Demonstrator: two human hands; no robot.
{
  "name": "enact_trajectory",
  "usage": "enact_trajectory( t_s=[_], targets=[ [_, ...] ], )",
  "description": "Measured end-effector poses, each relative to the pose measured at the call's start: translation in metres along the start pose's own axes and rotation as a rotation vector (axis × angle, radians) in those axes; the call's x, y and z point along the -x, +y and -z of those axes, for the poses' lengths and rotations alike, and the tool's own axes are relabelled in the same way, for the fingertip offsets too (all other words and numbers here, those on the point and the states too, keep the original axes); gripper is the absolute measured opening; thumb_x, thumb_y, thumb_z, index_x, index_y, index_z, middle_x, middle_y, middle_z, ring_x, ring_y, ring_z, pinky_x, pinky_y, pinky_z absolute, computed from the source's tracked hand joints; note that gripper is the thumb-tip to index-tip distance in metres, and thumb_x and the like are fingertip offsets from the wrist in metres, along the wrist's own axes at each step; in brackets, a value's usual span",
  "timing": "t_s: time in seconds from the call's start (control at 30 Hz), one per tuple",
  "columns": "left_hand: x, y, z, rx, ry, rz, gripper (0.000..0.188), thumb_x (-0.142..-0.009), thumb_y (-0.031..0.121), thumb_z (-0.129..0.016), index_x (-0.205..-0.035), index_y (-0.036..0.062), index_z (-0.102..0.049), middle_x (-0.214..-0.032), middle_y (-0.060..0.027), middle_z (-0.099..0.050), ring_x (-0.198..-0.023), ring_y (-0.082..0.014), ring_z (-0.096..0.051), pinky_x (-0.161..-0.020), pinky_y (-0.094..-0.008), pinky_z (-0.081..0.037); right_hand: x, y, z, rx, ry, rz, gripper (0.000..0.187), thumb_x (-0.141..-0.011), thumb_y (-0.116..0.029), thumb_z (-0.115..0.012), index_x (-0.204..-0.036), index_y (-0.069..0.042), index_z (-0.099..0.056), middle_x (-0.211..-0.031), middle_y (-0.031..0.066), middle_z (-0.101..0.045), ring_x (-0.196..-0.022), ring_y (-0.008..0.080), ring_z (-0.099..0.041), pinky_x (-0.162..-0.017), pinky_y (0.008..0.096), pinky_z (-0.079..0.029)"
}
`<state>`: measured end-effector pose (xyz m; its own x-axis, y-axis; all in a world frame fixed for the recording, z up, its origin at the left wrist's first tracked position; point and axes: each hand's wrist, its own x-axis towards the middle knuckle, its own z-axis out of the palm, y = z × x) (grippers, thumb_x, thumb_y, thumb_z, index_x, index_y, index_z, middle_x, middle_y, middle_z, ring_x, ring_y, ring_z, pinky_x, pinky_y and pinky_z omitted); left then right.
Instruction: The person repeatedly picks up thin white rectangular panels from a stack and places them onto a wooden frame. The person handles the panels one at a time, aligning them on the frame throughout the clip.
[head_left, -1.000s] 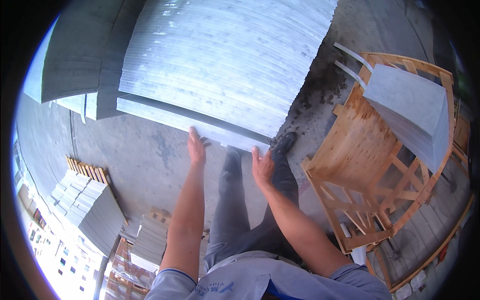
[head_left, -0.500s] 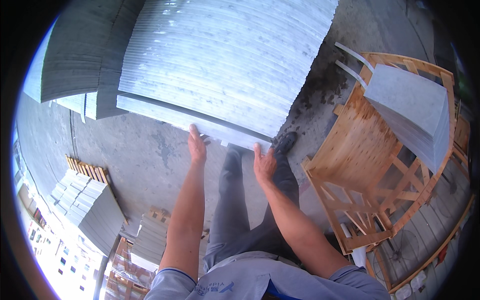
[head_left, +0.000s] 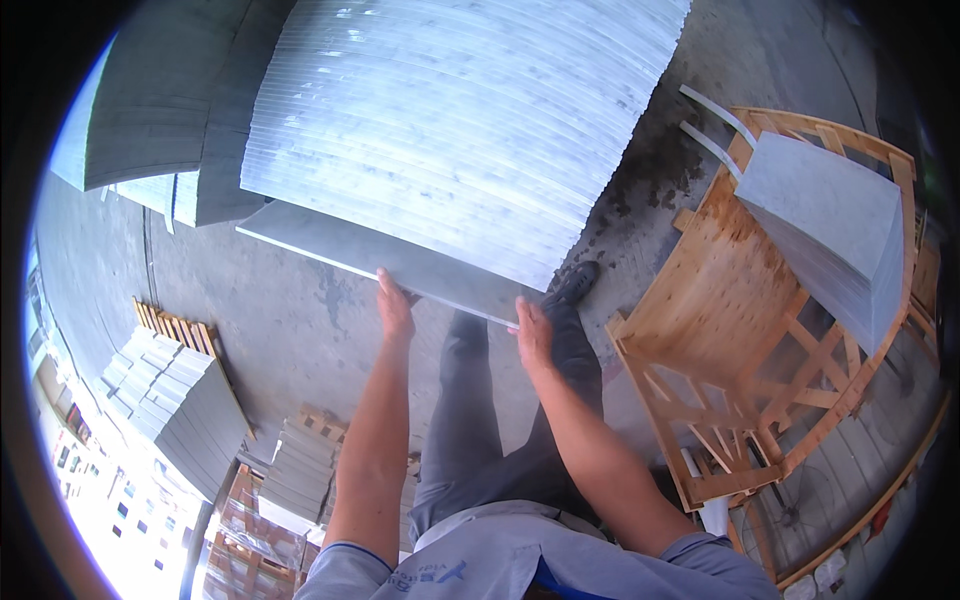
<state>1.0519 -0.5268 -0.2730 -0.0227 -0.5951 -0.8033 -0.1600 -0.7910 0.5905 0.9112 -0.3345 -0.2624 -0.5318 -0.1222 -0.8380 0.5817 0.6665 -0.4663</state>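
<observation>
A thin grey stone slab (head_left: 385, 248) leans out toward me from the front of a large row of slabs (head_left: 450, 130) packed on edge. Its broad grey face shows, bordered by a pale near edge. My left hand (head_left: 396, 306) grips that edge around its middle, thumb on top and fingers underneath. My right hand (head_left: 535, 332) holds the slab near its right end, with the fingers partly hidden. The slab's far side still lies close against the row.
At the right stands a wooden crate frame (head_left: 690, 300) with a block of grey slabs (head_left: 825, 190) in it. Another dark slab stack (head_left: 150, 100) is at the far left. Palletised pale slabs (head_left: 175, 400) stand at the lower left. My shoe (head_left: 576, 282) is by the row's right corner.
The front slab has tipped away from the row toward me, so its broad face now shows. Both hands have come slightly nearer with its edge.
</observation>
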Motion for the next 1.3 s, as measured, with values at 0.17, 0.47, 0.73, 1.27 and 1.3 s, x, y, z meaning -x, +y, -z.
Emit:
enact_trajectory(
  t_s=[0.17,0.47,0.73,1.27,1.3],
  targets=[
    [-0.014,0.012,-0.007,0.047,0.095,0.165,0.049,-0.084,0.03,-0.057,-0.115,-0.0066,-0.046,-0.106,-0.02,-0.056,-0.088,-0.0308,-0.061,-0.068,-0.0436,-0.055,-0.013,0.004,0.0,-0.482,-0.182,-0.577,0.043,-0.086,-0.014,-0.06,-0.116,0.011,-0.044,-0.103,0.0191,-0.057,-0.076,0.0333,-0.065,-0.06,0.0386,-0.057],
    [0.014,0.013,0.002,0.002,0.215,0.157,0.04,-0.08,0.011,-0.059,-0.112,-0.0089,-0.047,-0.104,-0.0198,-0.055,-0.088,-0.0345,-0.06,-0.068,-0.0484,-0.054,0.03,0.008,0.042,-0.557,-0.398,-0.523,0.041,-0.088,-0.021,-0.056,-0.113,0.01,-0.047,-0.097,0.0172,-0.059,-0.076,0.0327,-0.065,-0.066,0.0414,-0.056],
    [0.118,0.0,0.024,-0.183,-0.107,0.193,0.034,-0.082,0.014,-0.055,-0.111,-0.0032,-0.051,-0.1,-0.0176,-0.057,-0.091,-0.0296,-0.059,-0.075,-0.0423,-0.051,0.074,0.02,0.173,-0.777,-0.374,-0.734,0.06,-0.085,-0.052,-0.052,-0.116,0.0,-0.051,-0.105,0.0104,-0.06,-0.106,0.026,-0.054,-0.088,0.0447,-0.044],
    [0.348,-0.073,-0.092,0.107,-0.387,0.658,0.036,-0.086,0.015,-0.053,-0.118,-0.0003,-0.047,-0.114,-0.0151,-0.054,-0.106,-0.0299,-0.054,-0.092,-0.0397,-0.045,0.151,0.016,0.423,-0.955,-0.423,-0.349,0.028,-0.079,-0.011,-0.052,-0.103,0.001,-0.055,-0.102,0.0135,-0.058,-0.096,0.0273,-0.057,-0.082,0.0441,-0.048],
    [0.357,-0.077,-0.099,0.031,-0.449,0.593,0.036,-0.087,0.016,-0.052,-0.119,0.0002,-0.047,-0.116,-0.015,-0.054,-0.107,-0.03,-0.053,-0.093,-0.0399,-0.044,0.165,0.007,0.434,-0.958,-0.394,-0.349,0.029,-0.078,-0.011,-0.051,-0.105,0.001,-0.055,-0.103,0.0138,-0.058,-0.097,0.0276,-0.056,-0.082,0.0443,-0.048]
  ],
)
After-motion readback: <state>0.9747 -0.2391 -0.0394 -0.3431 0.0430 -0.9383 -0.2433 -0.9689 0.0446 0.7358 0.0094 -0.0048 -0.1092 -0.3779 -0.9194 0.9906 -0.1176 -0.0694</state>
